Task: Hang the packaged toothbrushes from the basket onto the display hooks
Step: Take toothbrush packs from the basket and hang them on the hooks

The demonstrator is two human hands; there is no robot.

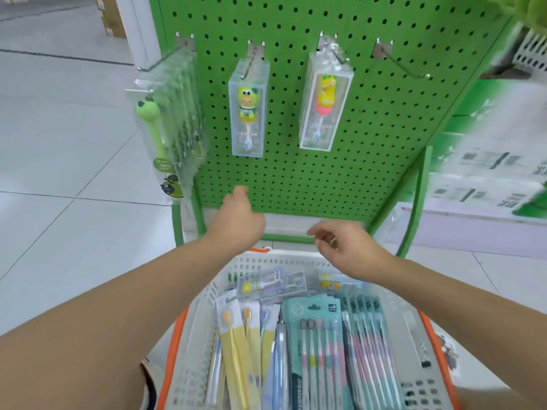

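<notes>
Both hands hover empty above the basket (296,257) below the pegboard (384,113): left hand (236,220) loosely curled, right hand (346,247) fingers relaxed.

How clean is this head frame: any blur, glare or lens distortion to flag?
Head view: wide-angle bending bows the pegboard edges and floor lines; the right-hand shelves are smeared by motion blur, and the right hand is slightly soft, the left hand too; lighting is even and bright, with mild glare on the clear packages hanging at left; the basket contents read sharply.
</notes>
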